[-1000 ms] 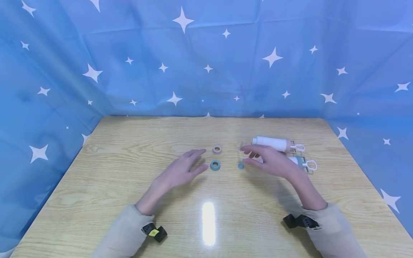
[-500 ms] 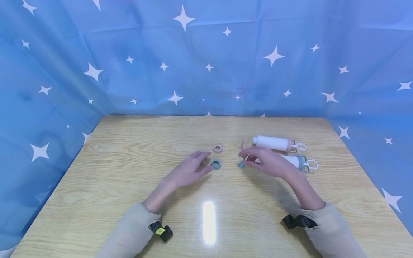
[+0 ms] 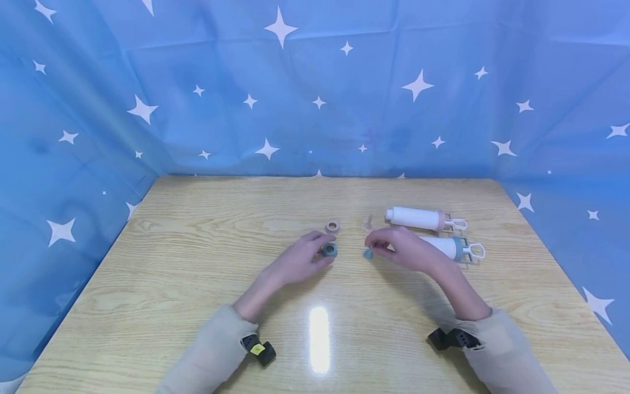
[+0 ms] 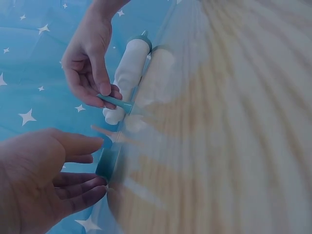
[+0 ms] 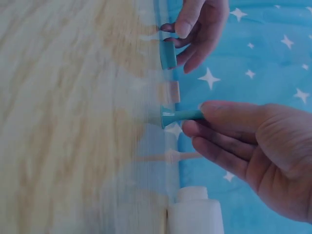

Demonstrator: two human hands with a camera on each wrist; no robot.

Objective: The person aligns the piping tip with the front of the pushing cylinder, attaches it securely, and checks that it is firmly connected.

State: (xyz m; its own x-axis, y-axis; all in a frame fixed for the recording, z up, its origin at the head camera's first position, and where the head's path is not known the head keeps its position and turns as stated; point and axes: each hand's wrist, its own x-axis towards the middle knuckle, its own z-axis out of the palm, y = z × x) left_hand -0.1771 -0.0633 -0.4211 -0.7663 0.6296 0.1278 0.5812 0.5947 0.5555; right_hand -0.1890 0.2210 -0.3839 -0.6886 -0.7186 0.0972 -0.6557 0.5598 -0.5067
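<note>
My right hand (image 3: 401,249) pinches the thin stem of a small teal nozzle (image 5: 183,115) between thumb and fingers; its flared base is down at the tabletop. My left hand (image 3: 302,260) is around a teal screw ring (image 3: 330,250), thumb on the near side and fingers on the far side, with slight gaps showing in the left wrist view. Behind that ring lies a pink ring (image 3: 332,226). A pink nozzle (image 3: 368,222) stands upright beyond the right hand, its stem pointing up.
Two white syringe-like barrels lie on the right of the wooden table (image 3: 221,219): one with a pink collar (image 3: 415,218), the other with a teal collar (image 3: 445,247), partly behind the right hand. Both have loop handles. A blue star-patterned cloth (image 3: 315,82) hangs behind.
My left hand has moved right, from beside the teal ring to around it. My right thumb and fingers have closed together on the teal nozzle's stem.
</note>
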